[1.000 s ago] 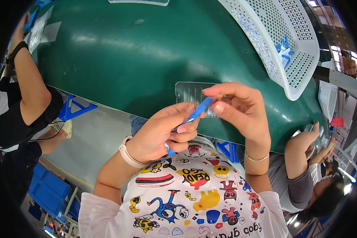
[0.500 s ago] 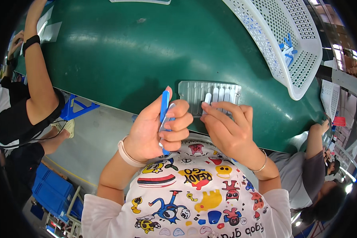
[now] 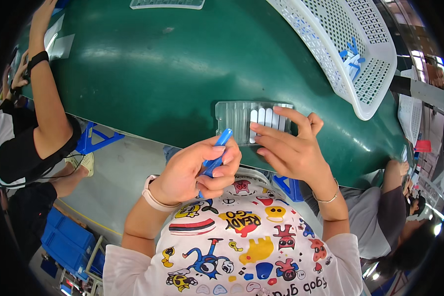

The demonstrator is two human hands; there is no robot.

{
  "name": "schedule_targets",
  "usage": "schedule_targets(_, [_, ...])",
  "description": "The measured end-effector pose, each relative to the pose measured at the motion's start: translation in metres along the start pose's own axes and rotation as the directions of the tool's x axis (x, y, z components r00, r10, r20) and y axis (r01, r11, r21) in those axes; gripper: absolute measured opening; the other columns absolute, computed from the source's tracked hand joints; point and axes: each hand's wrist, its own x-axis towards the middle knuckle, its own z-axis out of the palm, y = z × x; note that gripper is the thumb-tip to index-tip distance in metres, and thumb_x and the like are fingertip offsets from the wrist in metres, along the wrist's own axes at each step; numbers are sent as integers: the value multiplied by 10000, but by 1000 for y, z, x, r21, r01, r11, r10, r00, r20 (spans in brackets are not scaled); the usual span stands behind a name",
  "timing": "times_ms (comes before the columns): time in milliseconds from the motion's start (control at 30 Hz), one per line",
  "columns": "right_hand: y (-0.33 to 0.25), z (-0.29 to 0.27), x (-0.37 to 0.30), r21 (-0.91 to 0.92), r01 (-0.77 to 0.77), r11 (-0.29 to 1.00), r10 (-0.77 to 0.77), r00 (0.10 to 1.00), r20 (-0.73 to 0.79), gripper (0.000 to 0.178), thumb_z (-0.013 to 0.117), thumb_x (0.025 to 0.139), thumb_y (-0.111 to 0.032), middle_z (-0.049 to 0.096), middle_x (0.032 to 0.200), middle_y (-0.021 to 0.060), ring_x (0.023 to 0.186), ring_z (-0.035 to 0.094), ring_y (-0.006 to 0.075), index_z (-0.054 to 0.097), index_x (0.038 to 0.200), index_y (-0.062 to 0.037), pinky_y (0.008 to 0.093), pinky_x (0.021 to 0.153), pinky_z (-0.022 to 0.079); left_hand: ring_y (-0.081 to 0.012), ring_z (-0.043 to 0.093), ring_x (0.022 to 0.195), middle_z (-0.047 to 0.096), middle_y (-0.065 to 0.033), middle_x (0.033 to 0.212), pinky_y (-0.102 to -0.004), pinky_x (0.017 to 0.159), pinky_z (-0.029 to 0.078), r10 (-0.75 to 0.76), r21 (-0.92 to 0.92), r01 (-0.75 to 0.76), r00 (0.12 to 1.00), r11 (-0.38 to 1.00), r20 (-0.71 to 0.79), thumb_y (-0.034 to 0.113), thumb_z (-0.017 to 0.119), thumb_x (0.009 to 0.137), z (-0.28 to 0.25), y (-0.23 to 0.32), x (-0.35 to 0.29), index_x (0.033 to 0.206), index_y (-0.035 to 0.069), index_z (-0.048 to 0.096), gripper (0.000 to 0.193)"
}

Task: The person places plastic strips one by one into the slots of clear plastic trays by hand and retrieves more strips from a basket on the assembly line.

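My left hand [image 3: 195,170] is closed around slim blue plastic sticks [image 3: 224,137], whose ends poke out above the thumb and below the fist. How many it holds is hidden by the fingers. To its right, a clear ribbed plastic tray [image 3: 225,118] lies at the table's near edge. Several white round-ended strips [image 3: 261,117] sit side by side in the tray's right-hand slots; the slots on the left hold nothing. My right hand [image 3: 301,153] rests over the tray with its fingers apart, fingertips touching the strips and partly covering them.
On the green table [image 3: 148,64], a white perforated basket [image 3: 362,106] with blue and white pieces [image 3: 352,61] stands at the far right. Another clear tray [image 3: 167,4] lies at the far edge. People sit at left and right; a blue stool [image 3: 96,138] stands at left.
My right hand has set its white strip down beside the others and spread its fingers. My left fist has turned, tipping the blue sticks to the right, and moved slightly lower.
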Motion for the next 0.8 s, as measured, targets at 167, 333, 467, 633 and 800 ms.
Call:
schedule_targets(167, [-1, 1, -1, 37, -18, 999, 19, 1000, -15, 189, 722, 694, -205, 649, 1103, -70, 1112, 511, 205, 674, 863, -133, 389, 762, 222, -38, 254, 476, 352, 21, 700, -203, 413, 204, 102, 353, -42, 983, 935, -152, 303, 374, 997, 19, -7, 0, 922, 67, 449, 258])
schedule_targets(333, [-12, -6, 11, 207, -110, 972, 142, 979, -147, 209, 687, 735, -98, 660, 1056, 11, 999, 568, 212, 688, 944, -99, 358, 780, 319, -37, 239, 476, 305, 49, 644, -214, 428, 197, 97, 473, -7, 981, 881, -166, 300, 361, 1008, 23, -8, 0, 950, 49, 470, 280])
schedule_targets(467, [-18, -11, 36, 807, -213, 551, 245, 966, 87, 253, 615, 803, 15, 661, 973, 89, 817, 614, 198, 673, 1038, -60, 289, 688, 460, -40, 224, 465, 270, 65, 601, -219, 424, 186, -42, 383, 71, 996, 921, -82, 312, 365, 1006, 20, -6, 3, 945, 44, 474, 296])
schedule_targets(633, [-9, -4, 44, 944, -203, 258, 147, 974, 170, 183, 617, 813, 40, 660, 894, 70, 768, 604, 133, 656, 980, -25, 256, 637, 483, -42, 214, 463, 264, 64, 605, -217, 420, 182, -158, 291, 133, 985, 948, 63, 338, 380, 999, 15, -4, -1, 941, 43, 478, 316])
schedule_targets(800, [1, -20, 52, 743, -450, 496, 425, 872, 244, 99, 663, 788, -15, 652, 861, 87, 695, 577, 134, 656, 885, -31, 246, 597, 457, -36, 220, 475, 277, 64, 624, -204, 418, 183, 63, 327, 36, 956, 944, -288, 391, 335, 1001, 11, 0, -7, 913, 53, 489, 381])
